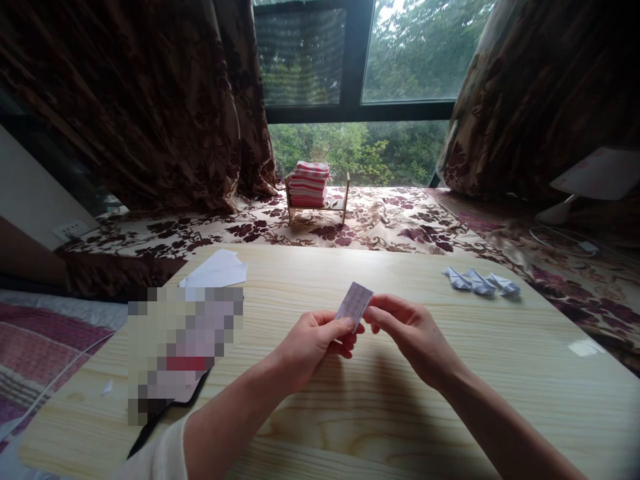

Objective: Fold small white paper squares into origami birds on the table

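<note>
A small folded piece of paper [355, 303] with faint lines on it is held up over the middle of the wooden table. My left hand [317, 343] pinches its lower left part, thumb on top and fingers behind. At its right edge, the thumb and forefinger of my right hand [407, 327] are closed together on or against the paper; the exact contact is partly hidden. To the right on the tabletop lie three folded white paper shapes [481, 283] in a row. Loose white paper [215, 272] rests near the far left edge.
The pale wooden table [400, 413] stands before a window seat. A pixelated object [187, 353] with a dark edge lies at the left. Behind, a small wooden rack [320, 207] holds folded pink-and-white cloths [309, 185]. A white lamp [595, 175] stands at right; a paper scrap [107, 387] lies at left.
</note>
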`<state>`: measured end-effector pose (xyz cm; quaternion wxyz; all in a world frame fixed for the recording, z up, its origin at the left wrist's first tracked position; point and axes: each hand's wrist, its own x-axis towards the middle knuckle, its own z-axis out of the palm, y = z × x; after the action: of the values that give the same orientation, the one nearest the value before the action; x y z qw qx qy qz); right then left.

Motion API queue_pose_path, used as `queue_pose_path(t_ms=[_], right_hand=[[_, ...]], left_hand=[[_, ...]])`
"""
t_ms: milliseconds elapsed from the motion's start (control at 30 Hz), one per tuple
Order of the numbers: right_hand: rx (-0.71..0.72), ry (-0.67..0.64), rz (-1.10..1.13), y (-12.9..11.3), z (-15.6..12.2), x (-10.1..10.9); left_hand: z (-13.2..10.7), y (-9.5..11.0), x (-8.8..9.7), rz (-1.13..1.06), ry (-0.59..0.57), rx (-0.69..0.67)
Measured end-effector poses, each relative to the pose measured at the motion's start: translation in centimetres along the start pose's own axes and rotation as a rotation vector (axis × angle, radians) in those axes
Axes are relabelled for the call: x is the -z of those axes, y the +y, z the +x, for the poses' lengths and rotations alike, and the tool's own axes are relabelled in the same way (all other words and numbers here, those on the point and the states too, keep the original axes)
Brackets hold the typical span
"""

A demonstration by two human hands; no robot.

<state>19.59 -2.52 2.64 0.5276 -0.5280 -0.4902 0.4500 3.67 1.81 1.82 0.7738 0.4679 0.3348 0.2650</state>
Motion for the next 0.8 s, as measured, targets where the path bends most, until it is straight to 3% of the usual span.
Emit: queue_pose_path(t_ms=[133,300,400,467,533,633,733,800], right_hand=[[-0.018,-0.018,0.000,0.0,0.0,0.0],[-0.022,-0.074,0.003,-0.1,-0.1,-0.1],[-0.014,-0.046,0.014,0.3,0.0,0.1],[-0.007,0.048,0.012,0.8,0.2,0.3],[-0.017,0.126,0.027,1.2,0.4,0.5],[-0.042,0.151,0.051,1.7,0.5,0.7],[-0.043,0.114,0.048,1.7,0.4,0.8],[-0.036,0.094,0.028,1.6,0.4,1.0]], left_hand=[[-0.1,0.2,-0.1,0.136,-0.003,-0.039],[-0.3,0.7,-0.4,0.273,-0.099,-0.025],[-0.4,0.7,-0.6,0.311,-0.056,-0.046],[-0.4,0.5,-0.8,0.431,0.078,-0.178],[-0.3,0.3,-1.1,0.644,0.205,-0.412],[0.1,0.2,-1.8,0.932,0.237,-0.695],[0.7,0.6,-2.1,0.950,0.240,-0.720],[1.0,0.9,-2.0,0.762,0.222,-0.592]])
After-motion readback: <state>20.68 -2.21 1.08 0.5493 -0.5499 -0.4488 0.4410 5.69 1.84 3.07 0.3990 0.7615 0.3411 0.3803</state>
